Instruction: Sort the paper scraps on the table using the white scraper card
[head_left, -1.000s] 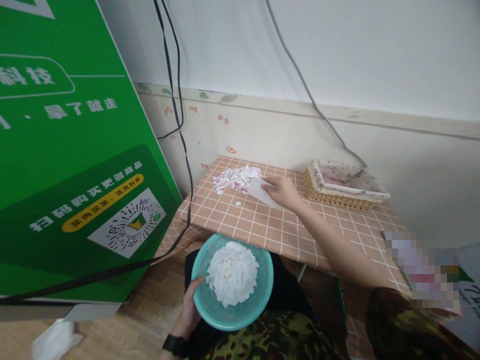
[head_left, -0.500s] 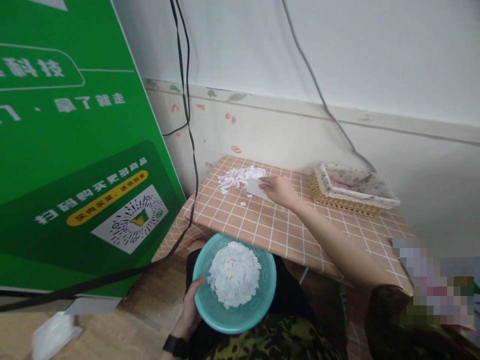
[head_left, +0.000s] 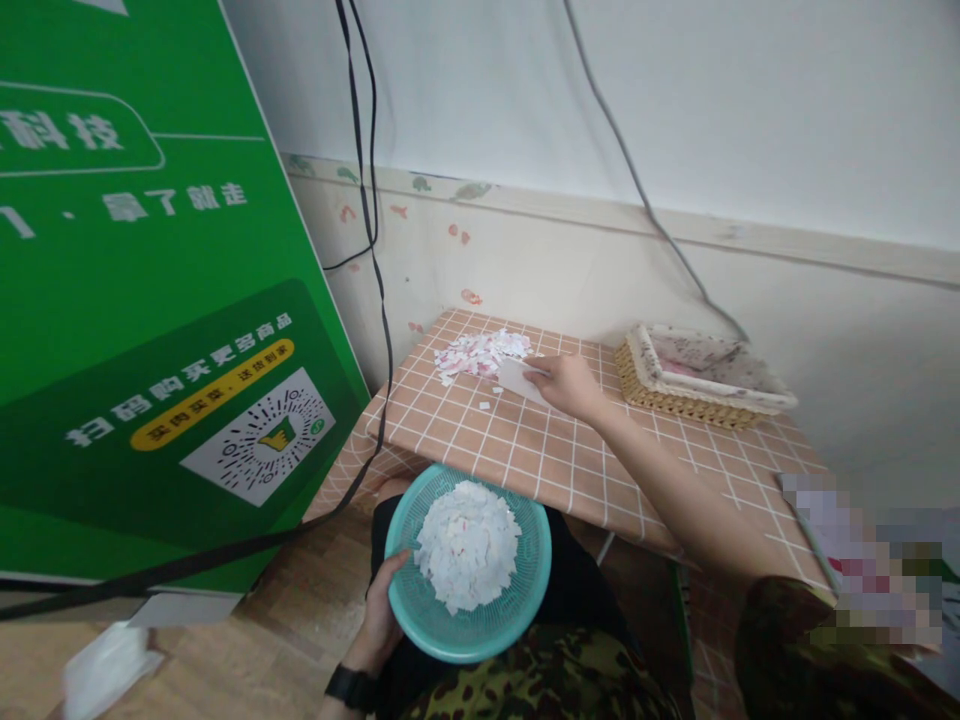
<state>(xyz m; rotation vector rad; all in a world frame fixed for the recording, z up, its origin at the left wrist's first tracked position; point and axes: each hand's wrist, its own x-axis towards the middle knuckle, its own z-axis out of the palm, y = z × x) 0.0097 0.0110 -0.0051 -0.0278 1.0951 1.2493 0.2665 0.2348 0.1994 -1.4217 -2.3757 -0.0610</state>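
Observation:
My left hand (head_left: 384, 605) grips the left rim of a teal plastic basket (head_left: 529, 610), thumb over the edge and fingers hidden beneath. The basket rests on my lap. A heap of small white paper scraps (head_left: 466, 545) fills its middle. Over the table, my right hand (head_left: 568, 383) pinches a flat white card (head_left: 521, 382). The card's far edge is close to a loose pile of white and pink paper scraps (head_left: 480, 354); I cannot tell whether it touches them. A few single scraps lie just in front of the pile.
A checked brown cloth covers the table (head_left: 555, 455). A lined wicker basket (head_left: 701, 380) stands at its back right. On the left rises a green printed panel (head_left: 172, 300), with black cables (head_left: 381, 300) hanging beside it. A white bag-like item (head_left: 109, 668) lies on the floor.
My right hand and the card have shifted slightly to the right, away from the scrap pile. My left hand still holds the teal basket in the same place.

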